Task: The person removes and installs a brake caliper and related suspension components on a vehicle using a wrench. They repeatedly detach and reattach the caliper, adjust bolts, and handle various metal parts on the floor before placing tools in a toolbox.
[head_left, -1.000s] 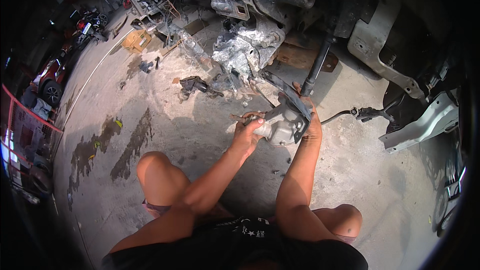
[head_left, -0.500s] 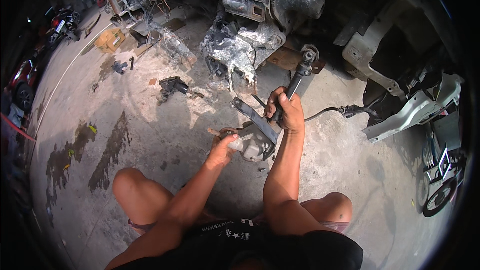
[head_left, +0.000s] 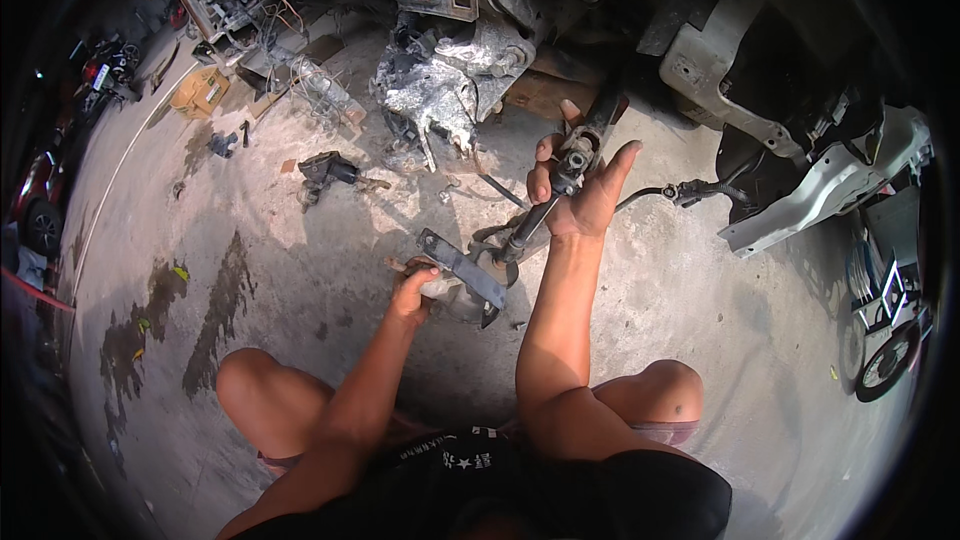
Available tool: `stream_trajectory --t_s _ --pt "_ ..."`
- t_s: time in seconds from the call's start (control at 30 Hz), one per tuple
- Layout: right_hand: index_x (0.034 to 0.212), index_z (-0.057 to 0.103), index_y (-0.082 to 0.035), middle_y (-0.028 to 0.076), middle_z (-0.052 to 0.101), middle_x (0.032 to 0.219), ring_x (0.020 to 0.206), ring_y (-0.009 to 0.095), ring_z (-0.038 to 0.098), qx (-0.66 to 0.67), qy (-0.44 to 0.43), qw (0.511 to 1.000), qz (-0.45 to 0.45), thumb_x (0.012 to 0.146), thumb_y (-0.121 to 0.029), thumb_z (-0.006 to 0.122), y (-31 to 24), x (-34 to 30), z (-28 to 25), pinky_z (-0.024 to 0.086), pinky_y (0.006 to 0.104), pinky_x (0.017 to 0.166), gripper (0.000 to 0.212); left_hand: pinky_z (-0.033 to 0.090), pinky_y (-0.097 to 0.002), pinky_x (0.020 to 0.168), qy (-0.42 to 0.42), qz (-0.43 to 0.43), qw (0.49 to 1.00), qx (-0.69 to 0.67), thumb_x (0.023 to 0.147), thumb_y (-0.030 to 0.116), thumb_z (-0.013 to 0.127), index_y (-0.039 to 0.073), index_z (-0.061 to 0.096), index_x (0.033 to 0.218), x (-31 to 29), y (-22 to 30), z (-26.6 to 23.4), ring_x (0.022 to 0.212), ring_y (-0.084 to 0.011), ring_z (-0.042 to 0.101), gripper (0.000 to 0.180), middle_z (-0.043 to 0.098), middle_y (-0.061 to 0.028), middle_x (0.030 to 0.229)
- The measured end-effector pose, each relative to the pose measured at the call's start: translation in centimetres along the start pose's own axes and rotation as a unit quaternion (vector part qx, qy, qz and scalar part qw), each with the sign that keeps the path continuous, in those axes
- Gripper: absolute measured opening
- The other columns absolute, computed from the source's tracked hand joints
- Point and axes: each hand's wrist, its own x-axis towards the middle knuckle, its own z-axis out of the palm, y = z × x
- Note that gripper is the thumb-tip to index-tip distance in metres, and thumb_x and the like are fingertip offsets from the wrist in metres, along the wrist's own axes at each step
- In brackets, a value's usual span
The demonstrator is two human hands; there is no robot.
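A grey metal housing (head_left: 458,302) with a dark flat bracket (head_left: 462,266) is tilted above the concrete in front of me. My left hand (head_left: 408,295) is closed around its left end. From the housing a dark steel shaft (head_left: 528,226) runs up and right to a universal joint (head_left: 574,162). My right hand (head_left: 590,202) is under that joint, palm up, with the thumb stretched out and the fingers spread and slightly bent. The joint lies against the palm, not clasped. Past it, the dark end of the shaft blends into shadow.
A large greasy axle assembly (head_left: 455,70) and a metal bracket (head_left: 700,65) overhang the far side. A black cable (head_left: 690,193) runs right, near a silver panel (head_left: 830,180). On the concrete floor (head_left: 300,290) lie a dark part (head_left: 325,172) and a yellow carton (head_left: 198,92).
My right hand has loosened its grip on the shaft and moved up to the universal joint, its fingers spreading. The housing and my left hand have shifted left and tilted.
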Motion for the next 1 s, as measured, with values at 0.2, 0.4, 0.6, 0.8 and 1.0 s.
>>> stream_trajectory --t_s 0.2,0.4,0.6,0.8,1.0 --pt "0.120 0.055 -0.002 0.018 0.062 0.068 0.045 0.021 0.057 -0.022 0.049 0.998 0.036 0.102 -0.046 0.047 0.3 0.0 -1.1 0.044 0.0299 0.040 0.049 0.050 -0.0429 0.095 0.015 -0.095 0.995 0.028 0.085 0.020 0.069 0.008 0.062 0.121 0.0 -2.6 -2.7 0.108 -0.0262 0.063 0.039 0.067 -0.0089 0.113" --pt "0.107 0.056 -0.002 0.021 0.067 0.076 0.056 0.026 0.066 -0.031 0.023 0.996 0.075 0.097 -0.036 0.056 2.3 0.2 0.9 0.052 0.0322 0.049 0.035 0.050 -0.0418 0.095 0.017 -0.127 0.992 0.018 0.095 0.023 0.063 0.008 0.061 0.121 1.4 -5.0 -6.5 0.107 -0.0243 0.063 0.030 0.067 -0.0082 0.116" --pt "0.101 0.057 0.001 0.014 0.068 0.080 0.070 0.021 0.067 -0.125 -0.032 0.990 0.058 0.093 -0.029 0.067 2.2 -0.3 -0.7 0.054 0.0326 0.063 0.031 0.052 -0.0453 0.090 0.105 -0.171 0.978 0.062 0.097 0.017 0.061 0.006 0.063 0.115 3.8 -2.2 -7.8 0.100 -0.0255 0.065 0.021 0.068 -0.0099 0.111" --pt "0.094 0.059 -0.001 0.006 0.064 0.074 0.069 0.013 0.064 -0.360 0.011 0.930 0.070 0.092 -0.037 0.071 1.9 -1.3 -2.4 0.051 0.0282 0.063 0.038 0.055 -0.0477 0.080 0.162 -0.088 0.974 0.132 0.088 0.009 0.068 0.001 0.061 0.111 4.3 2.6 -11.8 0.091 -0.0288 0.068 0.025 0.068 -0.0127 0.101" --pt "0.085 0.064 -0.003 0.005 0.063 0.068 0.062 0.014 0.061 -0.178 0.050 0.978 0.097 0.090 -0.032 0.075 3.6 -3.1 -8.7 0.049 0.0294 0.059 0.032 0.057 -0.0448 0.070 0.179 -0.018 0.962 0.206 0.075 -0.002 0.069 -0.002 0.063 0.103 3.9 4.4 -10.3 0.082 -0.0290 0.069 0.028 0.067 -0.0126 0.092"
